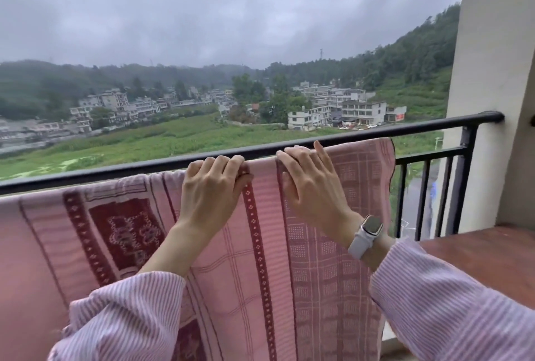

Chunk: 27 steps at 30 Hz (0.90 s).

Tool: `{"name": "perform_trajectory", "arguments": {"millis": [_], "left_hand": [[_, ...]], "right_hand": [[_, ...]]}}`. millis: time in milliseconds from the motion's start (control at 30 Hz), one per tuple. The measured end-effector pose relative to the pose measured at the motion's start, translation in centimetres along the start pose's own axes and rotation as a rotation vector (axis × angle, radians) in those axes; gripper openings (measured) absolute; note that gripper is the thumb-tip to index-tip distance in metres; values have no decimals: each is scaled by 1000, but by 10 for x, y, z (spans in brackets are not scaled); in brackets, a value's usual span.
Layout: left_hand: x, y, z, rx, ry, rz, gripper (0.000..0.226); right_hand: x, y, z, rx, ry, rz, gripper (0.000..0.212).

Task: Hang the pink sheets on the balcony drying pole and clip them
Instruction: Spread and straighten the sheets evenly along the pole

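Pink sheet, patterned in dark red, draped over the black balcony railing serving as drying pole, hanging down on the near side, right edge near the railing's end post. Left hand at the top fold, fingers curled over the cloth on the rail, apparently gripping the dark red stripe. Right hand just beside it, fingers straight and flat, pressing the cloth against the rail; white watch on that wrist. Striped sleeves on both arms.

Step in hand, by the look of it: spreading and squaring the sheet along the rail. Clipping not yet done; no clips in view. Next move likely calls for smoothing the bunched folds left of the hands, then fetching clips.

No containers in view. Brown tabletop at right.
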State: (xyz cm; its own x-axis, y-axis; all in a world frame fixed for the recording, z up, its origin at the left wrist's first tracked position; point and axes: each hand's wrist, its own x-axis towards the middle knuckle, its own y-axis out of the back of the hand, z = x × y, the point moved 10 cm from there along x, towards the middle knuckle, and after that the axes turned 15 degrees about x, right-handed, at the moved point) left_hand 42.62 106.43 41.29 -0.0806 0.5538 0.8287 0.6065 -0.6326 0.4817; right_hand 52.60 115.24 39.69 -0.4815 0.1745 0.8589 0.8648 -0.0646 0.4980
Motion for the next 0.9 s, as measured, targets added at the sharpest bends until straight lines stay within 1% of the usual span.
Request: {"name": "perform_trajectory", "arguments": {"millis": [67,167,233,333,433,533,667,800,900], "left_hand": [[-14,0,-38,45,18,-10,41],[-38,4,-96,96,21,3,38],[-54,6,-133,111,23,-24,37],[-76,6,-188,103,36,-77,40],[-94,8,-238,68,37,-96,39],[-107,11,-280,59,22,-80,40],[-125,14,-334,61,9,-57,49],[-138,17,-364,84,-45,-26,40],[-151,16,-393,93,-35,-46,41]], "right_hand": [[6,-22,-25,12,-2,-19,43],[18,-52,-67,2,30,-47,44],[26,-74,-99,-3,50,-58,44],[36,-106,-147,14,50,-60,44],[46,-137,-192,19,41,-65,46],[56,-163,-231,11,35,-67,48],[64,-188,-269,-27,2,-47,48],[69,-205,-299,-35,-4,-26,47],[73,-222,-325,-39,31,-42,47]]}}
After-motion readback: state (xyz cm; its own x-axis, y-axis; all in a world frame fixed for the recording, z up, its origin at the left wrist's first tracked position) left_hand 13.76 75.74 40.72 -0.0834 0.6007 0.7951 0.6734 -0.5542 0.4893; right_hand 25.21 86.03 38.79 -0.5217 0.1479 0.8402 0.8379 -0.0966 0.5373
